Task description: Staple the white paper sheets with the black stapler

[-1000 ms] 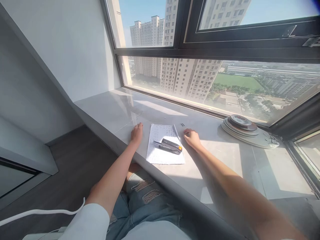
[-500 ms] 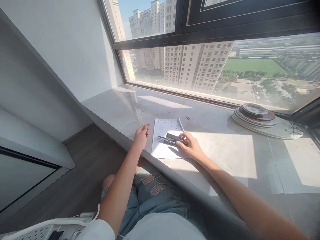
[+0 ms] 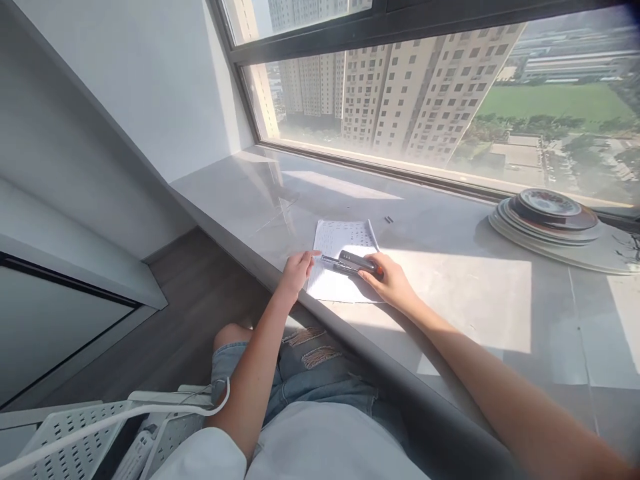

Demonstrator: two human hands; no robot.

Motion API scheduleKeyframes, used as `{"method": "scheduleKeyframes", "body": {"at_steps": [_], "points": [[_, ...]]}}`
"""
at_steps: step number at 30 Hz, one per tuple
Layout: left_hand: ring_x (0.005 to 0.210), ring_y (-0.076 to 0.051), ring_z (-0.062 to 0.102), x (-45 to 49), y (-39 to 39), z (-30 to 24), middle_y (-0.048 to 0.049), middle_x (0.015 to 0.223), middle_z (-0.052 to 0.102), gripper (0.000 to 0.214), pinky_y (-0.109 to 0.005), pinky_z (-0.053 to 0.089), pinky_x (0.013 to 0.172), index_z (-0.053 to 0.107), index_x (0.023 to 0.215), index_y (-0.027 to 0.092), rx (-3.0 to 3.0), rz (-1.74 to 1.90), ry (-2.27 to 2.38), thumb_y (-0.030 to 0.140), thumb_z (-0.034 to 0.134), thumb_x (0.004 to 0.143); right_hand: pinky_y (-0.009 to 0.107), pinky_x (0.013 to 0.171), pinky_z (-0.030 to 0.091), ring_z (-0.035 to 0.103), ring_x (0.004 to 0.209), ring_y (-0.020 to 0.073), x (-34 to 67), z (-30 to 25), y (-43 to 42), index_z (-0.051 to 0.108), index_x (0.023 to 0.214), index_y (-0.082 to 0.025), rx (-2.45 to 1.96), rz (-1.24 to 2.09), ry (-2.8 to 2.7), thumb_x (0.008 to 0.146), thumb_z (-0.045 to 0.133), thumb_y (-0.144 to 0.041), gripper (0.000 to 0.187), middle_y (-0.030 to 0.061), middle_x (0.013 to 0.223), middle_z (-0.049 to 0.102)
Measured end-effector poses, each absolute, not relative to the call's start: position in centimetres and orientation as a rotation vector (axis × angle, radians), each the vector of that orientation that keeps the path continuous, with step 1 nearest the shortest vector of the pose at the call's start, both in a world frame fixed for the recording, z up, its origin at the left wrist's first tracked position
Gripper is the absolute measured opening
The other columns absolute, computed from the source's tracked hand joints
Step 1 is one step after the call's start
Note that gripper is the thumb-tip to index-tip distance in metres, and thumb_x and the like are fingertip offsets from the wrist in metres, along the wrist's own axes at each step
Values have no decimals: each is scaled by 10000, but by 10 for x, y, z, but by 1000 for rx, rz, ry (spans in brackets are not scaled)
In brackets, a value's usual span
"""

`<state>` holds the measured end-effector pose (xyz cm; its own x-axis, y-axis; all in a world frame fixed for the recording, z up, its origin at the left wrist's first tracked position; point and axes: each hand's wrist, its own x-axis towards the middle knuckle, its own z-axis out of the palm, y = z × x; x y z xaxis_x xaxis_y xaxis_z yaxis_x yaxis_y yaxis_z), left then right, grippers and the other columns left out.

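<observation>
- A dark-framed window (image 3: 300,38), its panes of flat glass, is rising in front of you.
- Below it, a smooth grey sill (image 3: 465,300) with a stone-like sheen is catching hard-edged patches of sunlight.
- At your lower left, white baskets (image 3: 75,430) are showing rigid walls punched with small holes.
- Your ripped denim (image 3: 295,377) is showing pale, frayed threads.
- On the sill at the right, round plates (image 3: 547,220) are sitting in a glossy stack.
- White paper (image 3: 345,290), thin and covered in rows of dark marks, is lying near the sill's front edge.
- Your right hand (image 3: 389,277) is wrapping its thumb and fingers around the orange-marked end of the stapler.
- Your left hand (image 3: 297,272) is pointing its index finger at the stapler's other end, other fingers curling inward; you cannot tell whether the fingertip is touching or whether the curled fingers are pinching anything.
- The dark stapler (image 3: 355,262), long and slim, is spanning the space over the paper, a thin rail jutting leftward.
- Two tiny dark strips (image 3: 389,219) are lying beyond the paper.
</observation>
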<state>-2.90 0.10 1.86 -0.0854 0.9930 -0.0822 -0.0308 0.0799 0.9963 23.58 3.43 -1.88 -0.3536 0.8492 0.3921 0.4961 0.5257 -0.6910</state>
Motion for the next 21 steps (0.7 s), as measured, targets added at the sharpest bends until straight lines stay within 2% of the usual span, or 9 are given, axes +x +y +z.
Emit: {"method": "scheduleKeyframes", "body": {"at_steps": [4, 7, 9, 13, 18, 21], "points": [[581, -105, 456, -24, -4, 20, 7, 683, 575, 395, -255, 405, 600, 748, 1240, 182, 1245, 1083, 1346, 445, 603, 983, 412, 780, 503, 622, 909, 267, 236, -18, 34, 616, 1131, -228, -1109, 601, -2039, 957, 623, -386, 236, 86, 1041, 691], [650, -123, 561, -22, -2, 18, -57, 870, 723, 386, -255, 419, 600, 708, 1270, 158, 1267, 1124, 1455, 379, 606, 970, 412, 782, 511, 630, 901, 264, 237, -18, 34, 624, 1137, -231, -1113, 614, -2036, 942, 647, -390, 252, 87, 1053, 699], [697, -142, 621, -24, 1, 16, -85, 928, 763, 330, -261, 449, 632, 708, 1197, 143, 1298, 1125, 1515, 349, 625, 953, 412, 784, 513, 634, 897, 263, 238, -18, 34, 629, 1136, -231, -1116, 622, -2029, 938, 654, -395, 258, 85, 1051, 702], [705, -169, 670, -33, 8, 17, -89, 904, 786, 235, -294, 498, 734, 724, 985, 165, 1430, 1138, 1560, 380, 633, 954, 415, 794, 511, 639, 920, 270, 238, -18, 35, 634, 1141, -234, -1118, 644, -2017, 939, 651, -402, 264, 86, 1066, 708], [735, -200, 647, -33, 0, 31, -61, 800, 760, 211, -287, 458, 719, 761, 869, 192, 1578, 1164, 1629, 378, 680, 930, 426, 801, 512, 641, 946, 282, 237, -19, 35, 631, 1152, -229, -1108, 659, -2005, 937, 639, -404, 277, 103, 1104, 706], [725, -204, 598, -27, -27, 40, -51, 795, 745, 215, -284, 420, 688, 779, 866, 208, 1608, 1128, 1624, 400, 701, 922, 431, 806, 511, 637, 939, 282, 237, -20, 35, 630, 1161, -227, -1107, 664, -1997, 936, 635, -410, 290, 107, 1105, 702]]}}
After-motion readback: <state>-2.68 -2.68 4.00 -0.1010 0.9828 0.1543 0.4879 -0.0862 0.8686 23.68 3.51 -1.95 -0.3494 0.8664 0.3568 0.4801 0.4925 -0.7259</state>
